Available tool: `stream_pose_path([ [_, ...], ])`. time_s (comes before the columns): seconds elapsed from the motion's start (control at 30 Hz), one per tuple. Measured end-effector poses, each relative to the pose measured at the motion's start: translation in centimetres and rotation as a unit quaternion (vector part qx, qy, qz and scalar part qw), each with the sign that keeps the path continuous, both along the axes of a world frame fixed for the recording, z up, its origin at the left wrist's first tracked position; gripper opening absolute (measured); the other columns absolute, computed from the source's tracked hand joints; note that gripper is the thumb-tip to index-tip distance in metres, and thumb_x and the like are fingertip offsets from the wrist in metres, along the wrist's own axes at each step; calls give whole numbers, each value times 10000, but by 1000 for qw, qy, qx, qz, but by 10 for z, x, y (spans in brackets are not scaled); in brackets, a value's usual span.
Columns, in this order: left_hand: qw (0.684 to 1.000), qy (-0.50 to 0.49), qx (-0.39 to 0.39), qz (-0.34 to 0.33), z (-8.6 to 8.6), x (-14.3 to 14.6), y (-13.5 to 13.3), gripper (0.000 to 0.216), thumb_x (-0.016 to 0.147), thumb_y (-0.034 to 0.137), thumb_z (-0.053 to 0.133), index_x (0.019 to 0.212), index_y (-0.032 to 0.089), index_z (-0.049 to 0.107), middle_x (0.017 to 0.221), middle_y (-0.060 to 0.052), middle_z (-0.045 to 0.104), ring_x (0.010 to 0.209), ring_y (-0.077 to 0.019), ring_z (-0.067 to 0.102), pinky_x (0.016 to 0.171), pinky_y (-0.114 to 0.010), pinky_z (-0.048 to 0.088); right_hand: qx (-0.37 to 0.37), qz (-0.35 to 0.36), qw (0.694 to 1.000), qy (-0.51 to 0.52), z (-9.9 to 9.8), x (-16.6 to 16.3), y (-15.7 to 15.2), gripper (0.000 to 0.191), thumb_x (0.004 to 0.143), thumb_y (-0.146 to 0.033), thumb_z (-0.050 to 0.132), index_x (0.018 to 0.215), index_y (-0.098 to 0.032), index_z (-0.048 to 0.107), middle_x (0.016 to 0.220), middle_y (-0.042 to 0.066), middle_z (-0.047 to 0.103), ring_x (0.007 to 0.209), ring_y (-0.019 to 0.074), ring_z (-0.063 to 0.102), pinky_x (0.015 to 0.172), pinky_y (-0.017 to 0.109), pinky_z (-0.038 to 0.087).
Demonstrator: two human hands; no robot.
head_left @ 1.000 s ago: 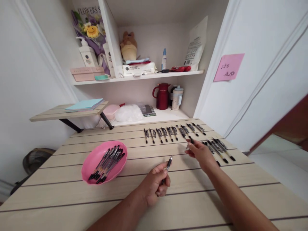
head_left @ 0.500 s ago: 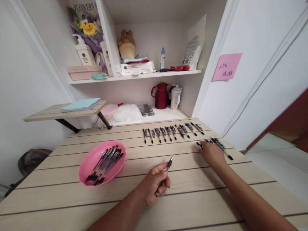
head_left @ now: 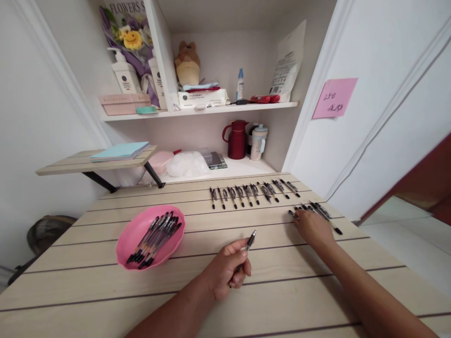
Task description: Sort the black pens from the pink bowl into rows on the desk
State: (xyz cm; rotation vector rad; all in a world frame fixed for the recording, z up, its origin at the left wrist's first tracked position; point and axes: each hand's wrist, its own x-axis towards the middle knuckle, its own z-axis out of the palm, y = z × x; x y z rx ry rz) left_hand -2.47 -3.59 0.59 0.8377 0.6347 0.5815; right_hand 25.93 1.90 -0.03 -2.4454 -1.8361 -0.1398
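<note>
Pen slants up from the left hand's curled grip; the right hand has reached the nearer pens, fingertips pinching a dark cap, leaving the two apart.

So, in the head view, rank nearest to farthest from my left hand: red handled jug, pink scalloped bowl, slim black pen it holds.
1. Slim black pen, in your left hand.
2. Pink scalloped bowl, to its left.
3. Red handled jug, farthest back.
</note>
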Motion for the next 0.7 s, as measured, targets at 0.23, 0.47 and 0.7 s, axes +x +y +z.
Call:
stream_pose_path([
  [0.23, 1000, 5, 5, 2, 0, 1, -1, 513, 761, 342, 538, 1227, 176, 403, 555, 51, 509, 301, -12, 258, 335, -179, 118, 43, -10, 999, 31, 11, -5, -8, 218, 775, -276, 445, 836, -166, 622, 899, 129, 638, 783, 242, 598, 571, 294, 362],
  [0.47, 999, 11, 33, 31, -1, 5, -2, 384, 751, 342, 549, 1074, 152, 467, 584, 44, 527, 296, -13, 302, 321, -179, 150, 45, 83, 818, 568, 29, -86, -39, 377, 741, -519, 466, 661, -169, 583, 617, 36, 615, 563, 146, 543, 521, 249, 363],
  [0.7, 997, 2, 47, 61, -3, 8, -4, 331, 719, 338, 587, 966, 191, 423, 644, 52, 541, 311, -20, 361, 310, -165, 199, 90, 50, 663, 741, 22, -138, -49, 329, 599, -464, 669, 598, -154, 558, 516, -17, 563, 497, 89, 466, 528, 227, 345],
])
